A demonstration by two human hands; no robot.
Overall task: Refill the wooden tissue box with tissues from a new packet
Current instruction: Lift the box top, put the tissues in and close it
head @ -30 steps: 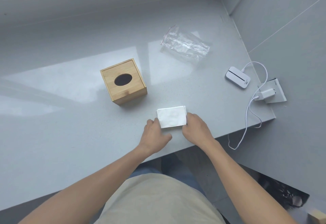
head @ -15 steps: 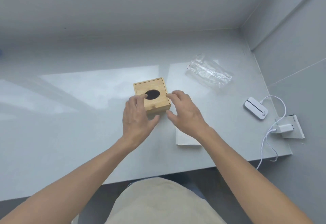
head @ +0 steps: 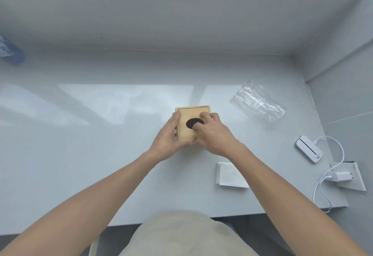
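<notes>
The wooden tissue box [head: 189,114] stands on the grey counter [head: 101,155], its dark oval opening facing up. My left hand [head: 168,138] clasps the box's left side and near corner. My right hand [head: 212,132] grips the right side, with fingers lying across the lid and the edge of the oval hole. A white stack of tissues [head: 226,175] lies flat on the counter to the right of the box, nearer to me, partly hidden under my right forearm. The empty clear plastic packet [head: 259,102] lies further back on the right.
A white device [head: 308,152] with a cable sits near the counter's right edge, beside a white charger [head: 343,176] plugged into a pop-up socket. A blue-and-white object [head: 10,50] lies at the far left. Walls close the back and right sides.
Both hands left the tissue stack on the counter, reached to the wooden box and now grip it. The camera view shifted forward and left.
</notes>
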